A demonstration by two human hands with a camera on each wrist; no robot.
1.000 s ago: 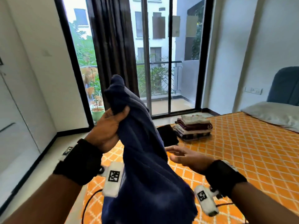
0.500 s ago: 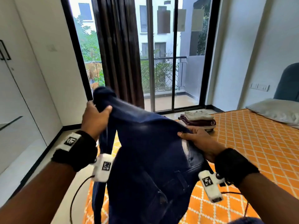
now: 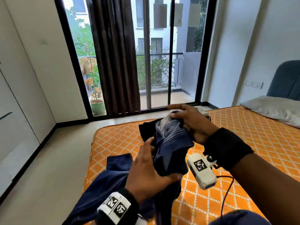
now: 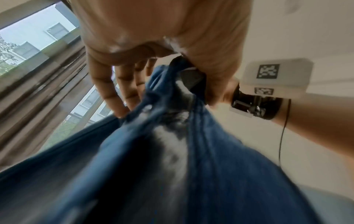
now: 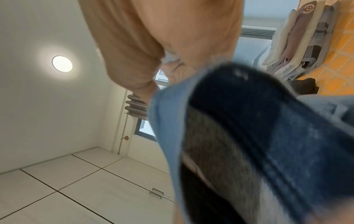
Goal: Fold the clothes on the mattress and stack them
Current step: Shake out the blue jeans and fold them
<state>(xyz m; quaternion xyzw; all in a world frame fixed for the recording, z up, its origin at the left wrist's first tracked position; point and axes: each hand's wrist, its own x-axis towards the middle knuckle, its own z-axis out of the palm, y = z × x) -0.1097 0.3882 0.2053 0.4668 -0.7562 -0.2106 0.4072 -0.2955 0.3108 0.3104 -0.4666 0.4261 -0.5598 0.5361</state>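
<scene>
Dark blue jeans [image 3: 172, 148] hang bunched between both hands just above the orange mattress [image 3: 243, 143]. My right hand [image 3: 183, 117] grips the top end, where pale inner fabric shows. My left hand [image 3: 154, 161] grips the denim lower down, thumb under the cloth, while the legs trail off toward the bottom left. In the left wrist view blurred jeans [image 4: 172, 151] fill the frame below my fingers [image 4: 104, 84]. The right wrist view shows the jeans [image 5: 249, 136] close up and the stack of folded clothes [image 5: 298, 37] on the mattress [image 5: 341, 60].
A dark cloth [image 3: 145, 129] lies on the mattress behind the jeans. The folded stack [image 3: 203, 111] is mostly hidden by my right hand. A grey pillow [image 3: 276, 108] lies at the far right. Tiled floor [image 3: 56, 159] and glass doors with a curtain [image 3: 113, 54] are beyond the mattress edge.
The jeans were held up and spread wide in front of the window. Now both hands have come down and closer together, and the jeans are bunched low over the mattress.
</scene>
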